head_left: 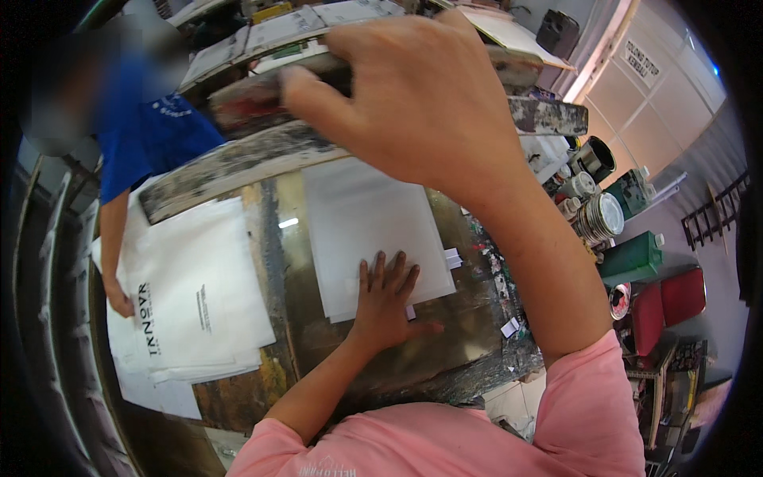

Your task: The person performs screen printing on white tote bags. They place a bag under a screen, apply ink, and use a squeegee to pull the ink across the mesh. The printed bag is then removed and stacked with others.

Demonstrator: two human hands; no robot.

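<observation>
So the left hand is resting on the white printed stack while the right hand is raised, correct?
Not quite: the head view shows the left hand spread at the lower edge of the translucent sheet. The right hand is raised.

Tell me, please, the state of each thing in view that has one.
Left hand: open, resting on translucent sheets.
Right hand: raised by the wooden frame; grip unclear.
Translucent sheets: flat, slightly askew.
Wooden frame: stained.
White printed pieces: flat, in an uneven pile.
Co-worker's hand: at the pile's left edge.
Green container: capped.
</observation>
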